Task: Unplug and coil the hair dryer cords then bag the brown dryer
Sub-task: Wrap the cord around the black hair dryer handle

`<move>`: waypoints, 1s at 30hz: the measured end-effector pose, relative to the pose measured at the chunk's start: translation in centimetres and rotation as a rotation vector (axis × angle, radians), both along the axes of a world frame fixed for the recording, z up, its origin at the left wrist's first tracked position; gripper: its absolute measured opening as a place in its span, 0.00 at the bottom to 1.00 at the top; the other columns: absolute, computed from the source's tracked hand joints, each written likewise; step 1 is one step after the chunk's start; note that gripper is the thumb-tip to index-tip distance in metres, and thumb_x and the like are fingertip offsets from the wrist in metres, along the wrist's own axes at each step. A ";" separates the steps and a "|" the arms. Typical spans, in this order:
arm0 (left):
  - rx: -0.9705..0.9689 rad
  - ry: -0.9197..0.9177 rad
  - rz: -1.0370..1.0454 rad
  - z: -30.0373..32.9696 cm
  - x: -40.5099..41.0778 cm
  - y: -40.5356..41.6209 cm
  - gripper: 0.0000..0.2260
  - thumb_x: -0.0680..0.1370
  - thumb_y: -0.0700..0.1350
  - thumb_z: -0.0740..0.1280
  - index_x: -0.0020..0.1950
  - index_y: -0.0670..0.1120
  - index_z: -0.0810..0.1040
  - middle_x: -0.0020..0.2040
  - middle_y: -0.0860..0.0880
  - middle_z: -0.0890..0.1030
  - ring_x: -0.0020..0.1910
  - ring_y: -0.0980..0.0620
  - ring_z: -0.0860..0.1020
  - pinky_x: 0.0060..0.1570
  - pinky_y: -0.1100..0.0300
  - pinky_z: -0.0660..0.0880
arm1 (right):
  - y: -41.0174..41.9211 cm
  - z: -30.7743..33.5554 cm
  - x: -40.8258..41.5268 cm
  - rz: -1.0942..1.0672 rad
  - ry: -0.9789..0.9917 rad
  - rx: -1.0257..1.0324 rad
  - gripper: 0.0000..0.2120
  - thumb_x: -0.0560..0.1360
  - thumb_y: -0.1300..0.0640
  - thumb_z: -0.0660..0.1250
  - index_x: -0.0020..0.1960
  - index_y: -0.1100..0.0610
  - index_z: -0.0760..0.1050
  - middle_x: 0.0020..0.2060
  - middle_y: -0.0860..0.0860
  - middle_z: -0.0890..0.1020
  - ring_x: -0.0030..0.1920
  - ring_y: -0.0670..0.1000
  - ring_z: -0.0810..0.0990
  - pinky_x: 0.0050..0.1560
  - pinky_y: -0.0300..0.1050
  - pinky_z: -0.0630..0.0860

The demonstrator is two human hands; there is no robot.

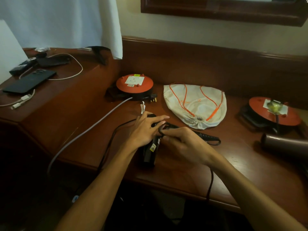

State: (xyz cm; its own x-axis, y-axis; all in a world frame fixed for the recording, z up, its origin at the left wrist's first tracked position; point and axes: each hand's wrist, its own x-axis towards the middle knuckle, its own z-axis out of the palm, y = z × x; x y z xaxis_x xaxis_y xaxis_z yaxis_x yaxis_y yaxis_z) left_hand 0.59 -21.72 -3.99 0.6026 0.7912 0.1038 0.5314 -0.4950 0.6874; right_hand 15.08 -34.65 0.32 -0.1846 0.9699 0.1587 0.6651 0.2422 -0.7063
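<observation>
Dark wooden worktop [183,172] along a cream wall, raised panel behind, a framed edge above and white cloth [66,22] hanging at far left. White drawstring bag [195,105] with orange cords lying flat and closed at centre, within reach, likely waiting for the brown dryer [283,144], which rests on its side at the right edge, well apart from both hands. Two orange reels: near reel [134,84] behind the hands with a grey cable running off the front edge and a loose plug [152,99] beside it; far reel [275,112] at right with something plugged into its socket, so that step probably not yet done. Black dryer [150,152] lying at centre front, handle toward the viewer, apparently pinned there to keep it steady during winding. Left hand [146,129] spread flat over the black dryer, fingers apart, pressing rather than gripping. Right hand [181,140] closed on a loop of black cord [168,127] just beside the left, seemingly guiding a turn around the body; slack trailing left and down over the worktop's front. Phones and white charging leads on the raised shelf [58,97] at left, unrelated clutter. Coiling of the black dryer judged under way; bagging not begun.
</observation>
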 end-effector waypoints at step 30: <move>0.036 -0.130 -0.007 -0.6 -1.0 -1.4 0.05 0.75 0.56 0.73 0.49 0.59 0.84 0.53 0.52 0.71 0.51 0.59 0.72 0.43 0.70 0.66 | 5.7 5.4 5.8 0.117 -0.124 -0.587 0.09 0.81 0.59 0.64 0.49 0.62 0.81 0.30 0.54 0.72 0.29 0.54 0.66 0.28 0.49 0.60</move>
State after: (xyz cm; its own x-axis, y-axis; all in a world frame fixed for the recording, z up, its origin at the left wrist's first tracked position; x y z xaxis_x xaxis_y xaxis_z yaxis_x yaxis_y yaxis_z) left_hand -0.39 -23.15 -4.59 0.5878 0.7814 0.2097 0.4358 -0.5243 0.7316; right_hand 20.83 -28.91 5.70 -0.2777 0.8614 -0.4253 0.7436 -0.0876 -0.6629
